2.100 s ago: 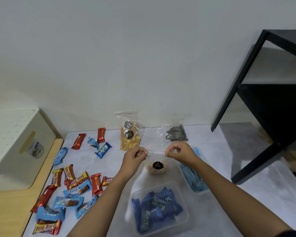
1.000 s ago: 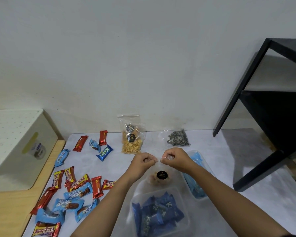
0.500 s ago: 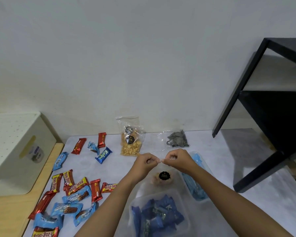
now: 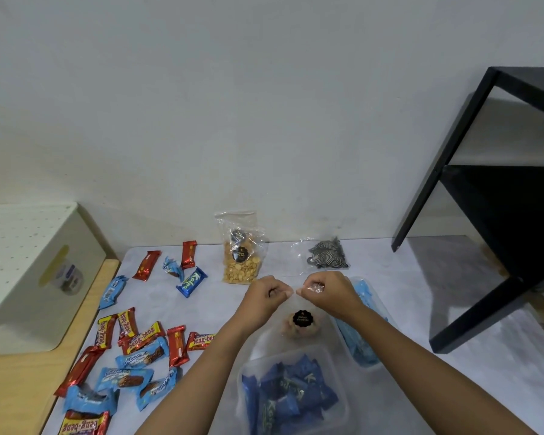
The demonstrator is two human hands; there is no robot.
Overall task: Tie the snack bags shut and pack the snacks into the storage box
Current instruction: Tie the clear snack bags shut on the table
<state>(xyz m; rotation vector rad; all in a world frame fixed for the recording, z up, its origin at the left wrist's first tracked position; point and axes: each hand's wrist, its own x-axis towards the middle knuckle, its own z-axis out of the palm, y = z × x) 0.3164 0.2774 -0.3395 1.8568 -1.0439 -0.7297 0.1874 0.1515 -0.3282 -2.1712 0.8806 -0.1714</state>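
A plain white wall (image 4: 201,105) stands behind a pale grey tabletop (image 4: 421,277). At the right, a black metal shelf frame (image 4: 471,196) stands on this tabletop. At the left, a white plastic bin with small holes in its top (image 4: 29,277) rests on a light wooden surface (image 4: 13,387) and carries a yellow sticker (image 4: 55,265).

Pinched by left hand (image 4: 269,293) and right hand (image 4: 324,290), the snack bag (image 4: 301,324) is thin, clear, glossy plastic; below the grip, the storage box (image 4: 341,406) is cloudy plastic (smooth-walled); leftward wrappers (image 4: 176,343) gleam.
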